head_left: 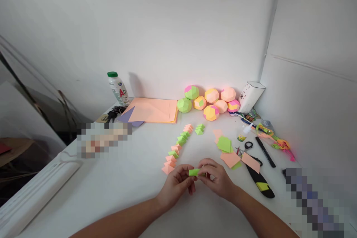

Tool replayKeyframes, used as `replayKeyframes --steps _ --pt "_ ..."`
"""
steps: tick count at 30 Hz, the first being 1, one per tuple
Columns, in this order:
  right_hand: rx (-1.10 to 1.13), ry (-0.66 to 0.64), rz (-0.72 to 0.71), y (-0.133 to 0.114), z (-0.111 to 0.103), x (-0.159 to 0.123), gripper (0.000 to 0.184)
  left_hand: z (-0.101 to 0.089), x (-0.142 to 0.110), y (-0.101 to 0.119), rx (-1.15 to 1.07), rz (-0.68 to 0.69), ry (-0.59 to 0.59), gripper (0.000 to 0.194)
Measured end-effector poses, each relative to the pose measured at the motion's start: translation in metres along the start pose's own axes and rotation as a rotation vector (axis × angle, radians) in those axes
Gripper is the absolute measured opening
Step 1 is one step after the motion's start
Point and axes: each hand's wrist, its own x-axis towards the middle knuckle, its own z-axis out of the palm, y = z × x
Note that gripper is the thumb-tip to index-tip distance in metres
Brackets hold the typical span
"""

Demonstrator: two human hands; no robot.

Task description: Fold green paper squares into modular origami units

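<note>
A small folded green paper piece (194,172) is pinched between both my hands just above the white table (117,186). My left hand (175,186) grips its left end with curled fingers. My right hand (216,178) pinches its right end. Just beyond my hands a curved row of folded green and pink paper units (178,147) runs away from me. Loose green and pink paper squares (227,150) lie to the right of that row.
Several coloured paper balls (210,102) sit against the back wall beside a white box (251,96). A stack of orange paper (152,111) and a green-capped bottle (118,88) stand at back left. Scissors (247,147), a black-and-yellow knife (259,180) and pens lie right.
</note>
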Motion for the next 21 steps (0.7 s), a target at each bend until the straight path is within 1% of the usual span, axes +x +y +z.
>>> replayKeyframes --steps 2,5,8,10,16,21 --pt "-0.046 0.01 -0.031 -0.0004 -0.0002 0.0008 0.011 -0.0008 0.0004 -0.0005 0.029 -0.008 0.003 0.038" --pt "-0.084 0.022 -0.101 -0.0015 -0.0007 0.0023 0.009 -0.0017 0.0005 0.0009 0.133 0.004 -0.034 0.033" --pt "-0.078 0.007 -0.073 -0.0021 -0.0008 0.0021 0.009 -0.0011 -0.0006 0.0054 0.265 0.079 -0.073 0.029" --pt "-0.077 -0.006 -0.039 -0.0015 -0.0003 0.0008 0.011 -0.001 -0.0017 0.0076 0.315 0.116 -0.079 0.032" --pt "-0.089 -0.05 -0.039 0.0002 0.0034 -0.0024 0.015 -0.0068 -0.0028 0.001 0.313 0.13 -0.112 0.035" --pt "-0.081 -0.029 -0.056 -0.0002 0.0035 -0.0014 0.014 -0.007 -0.003 0.0005 0.324 0.085 -0.122 0.038"
